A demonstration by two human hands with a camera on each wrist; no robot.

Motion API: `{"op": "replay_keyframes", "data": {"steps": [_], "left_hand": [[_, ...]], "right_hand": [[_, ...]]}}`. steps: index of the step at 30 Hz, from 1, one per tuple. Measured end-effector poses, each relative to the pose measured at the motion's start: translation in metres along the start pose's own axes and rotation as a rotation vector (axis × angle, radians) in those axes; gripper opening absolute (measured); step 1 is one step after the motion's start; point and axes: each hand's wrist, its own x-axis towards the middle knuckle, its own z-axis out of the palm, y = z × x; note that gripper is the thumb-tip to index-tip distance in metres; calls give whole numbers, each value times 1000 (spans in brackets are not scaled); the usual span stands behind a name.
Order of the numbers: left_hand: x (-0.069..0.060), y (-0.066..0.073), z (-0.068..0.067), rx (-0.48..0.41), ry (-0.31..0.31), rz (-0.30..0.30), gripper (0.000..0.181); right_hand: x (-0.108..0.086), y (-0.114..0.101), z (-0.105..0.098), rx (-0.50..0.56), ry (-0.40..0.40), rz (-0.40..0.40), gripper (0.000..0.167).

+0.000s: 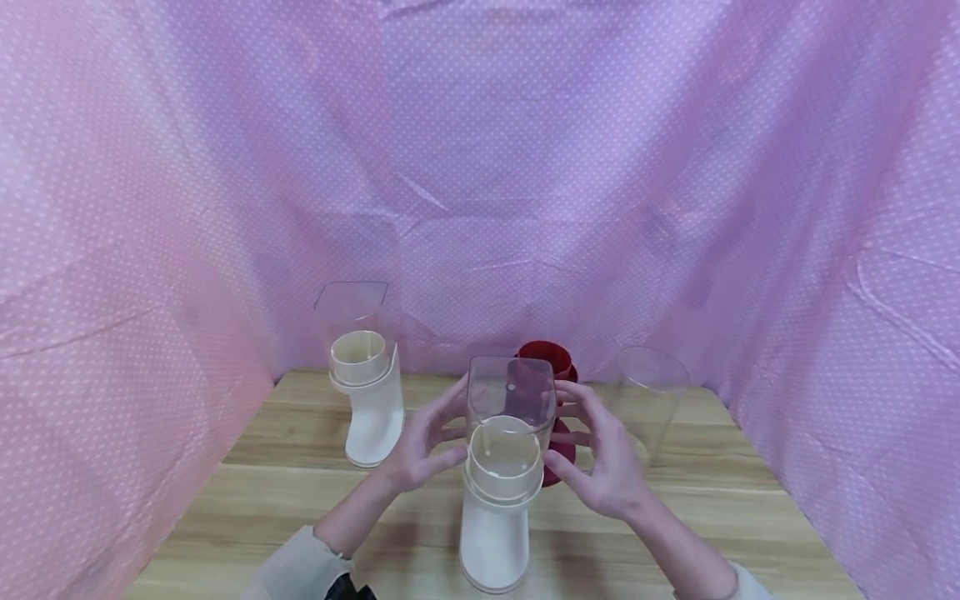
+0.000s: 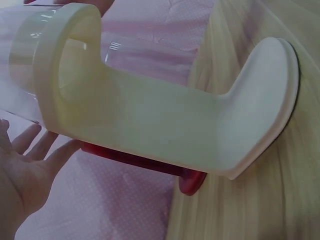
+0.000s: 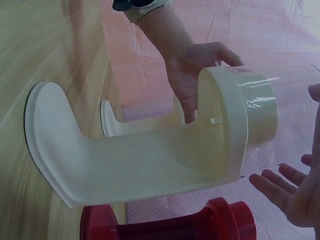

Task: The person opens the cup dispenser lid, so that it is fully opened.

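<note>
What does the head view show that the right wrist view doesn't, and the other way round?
Only the head view: the loose clear cup on the right, with its round rim.

Only the right wrist view: the open underside of the collar on the near white stand.

Both: that near stand and its clear top, the second white stand, the red stand, the left hand and right hand on either side of the clear top, the wooden table and the dotted cloth.

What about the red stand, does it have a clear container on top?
No, the right wrist view shows the red stand with nothing mounted on it.
</note>
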Motion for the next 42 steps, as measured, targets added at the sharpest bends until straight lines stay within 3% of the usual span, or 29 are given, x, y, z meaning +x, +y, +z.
{"op": "replay_keyframes", "data": {"steps": [7, 14, 17, 22, 25, 32, 36, 42], "left_hand": [[-4, -3, -2, 48, 13, 18, 80], [-10, 4, 0, 115, 97, -42, 76], [-11, 6, 1, 116, 123, -65, 67], [-11, 5, 5, 160, 161, -69, 75], [-11, -1, 4, 166, 151, -49, 82], [-14, -11, 1, 160, 86, -61, 65], [-13, -9, 0, 160, 96, -79, 67], [-16, -2, 5, 143, 153, -153, 70]], "right_hand": [[5, 4, 8, 12, 0, -8, 76], [11, 8, 15, 89, -26, -22, 72], [13, 12, 18, 134, -36, -63, 70], [13, 17, 17, 153, -36, -99, 65], [10, 15, 15, 113, -17, -81, 65], [3, 6, 16, 102, -8, -120, 62], [6, 6, 19, 100, -14, -140, 62], [9, 10, 21, 75, -20, -130, 60]]}}
